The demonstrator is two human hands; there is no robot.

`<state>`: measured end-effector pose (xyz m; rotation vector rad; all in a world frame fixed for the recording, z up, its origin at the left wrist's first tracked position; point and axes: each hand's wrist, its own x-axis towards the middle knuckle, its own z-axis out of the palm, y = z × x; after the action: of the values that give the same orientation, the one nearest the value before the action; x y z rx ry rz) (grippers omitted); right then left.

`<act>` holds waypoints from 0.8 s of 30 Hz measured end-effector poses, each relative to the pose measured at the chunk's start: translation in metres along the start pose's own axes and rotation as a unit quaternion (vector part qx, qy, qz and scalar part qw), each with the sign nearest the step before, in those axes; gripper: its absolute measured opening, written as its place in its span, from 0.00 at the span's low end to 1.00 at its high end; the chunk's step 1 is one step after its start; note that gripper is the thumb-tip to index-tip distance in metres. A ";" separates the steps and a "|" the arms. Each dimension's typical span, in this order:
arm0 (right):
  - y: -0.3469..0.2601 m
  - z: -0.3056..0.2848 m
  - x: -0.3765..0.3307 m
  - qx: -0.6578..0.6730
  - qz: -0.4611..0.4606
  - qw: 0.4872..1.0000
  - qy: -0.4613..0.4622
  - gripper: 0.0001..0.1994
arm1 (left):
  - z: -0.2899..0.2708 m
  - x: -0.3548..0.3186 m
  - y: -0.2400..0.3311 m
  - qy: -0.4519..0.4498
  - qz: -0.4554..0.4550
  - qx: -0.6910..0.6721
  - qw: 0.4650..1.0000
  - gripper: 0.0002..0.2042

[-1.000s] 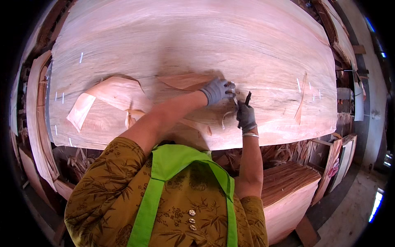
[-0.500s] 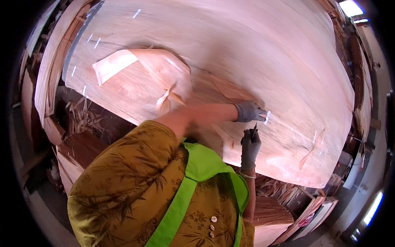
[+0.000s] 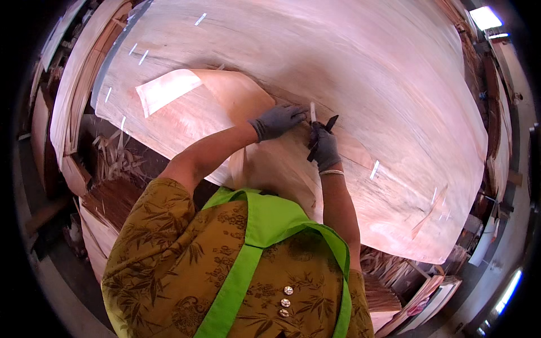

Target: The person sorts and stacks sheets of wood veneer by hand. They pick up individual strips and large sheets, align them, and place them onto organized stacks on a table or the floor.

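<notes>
A large, pale pinkish wood veneer sheet (image 3: 389,107) spreads in front of me. My left hand (image 3: 279,120), in a grey glove, lies on it with fingers stretched to the right. Close beside its fingertips is my right hand (image 3: 326,147), also gloved, closed around a slim black knife (image 3: 332,121) whose ends stick out of the grip. Between the two hands a short white strip of tape (image 3: 313,111) stands out; whether fingers touch it is unclear. A loose veneer piece (image 3: 231,96) lies folded over left of my left hand, its pale corner (image 3: 169,93) turned up.
More white tape strips mark the sheet, one right of my hands (image 3: 375,169) and several at the left. Shredded veneer scraps (image 3: 118,160) lie beyond the near left edge. Stacked veneer (image 3: 112,203) stands below them. Wooden boards (image 3: 84,90) line the left side.
Both hands have moved left and farther from me, toward the sheet's middle. A tape strip remains on the sheet where my left fingers were. The right hand still holds the knife.
</notes>
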<state>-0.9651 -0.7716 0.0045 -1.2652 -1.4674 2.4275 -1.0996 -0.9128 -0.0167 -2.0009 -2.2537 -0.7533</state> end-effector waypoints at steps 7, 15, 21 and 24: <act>0.002 0.001 -0.010 -0.059 0.060 0.996 0.029 0.08 | -0.013 0.008 0.001 -0.072 0.062 0.072 0.993 0.18; 0.028 0.026 -0.063 0.055 0.165 0.982 0.068 0.08 | -0.022 0.014 0.009 -0.131 0.071 0.112 0.982 0.20; 0.023 0.036 -0.074 0.014 0.062 0.997 0.038 0.12 | -0.027 0.018 0.005 -0.123 0.078 0.126 0.981 0.23; -0.013 -0.030 -0.045 -0.031 -0.025 0.996 0.083 0.10 | -0.034 0.044 0.010 -0.110 0.009 0.050 0.993 0.25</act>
<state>-0.9198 -0.7616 0.0354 -1.3852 -1.5197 2.2025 -1.1074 -0.8845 0.0318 -2.1486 -2.3302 -0.4269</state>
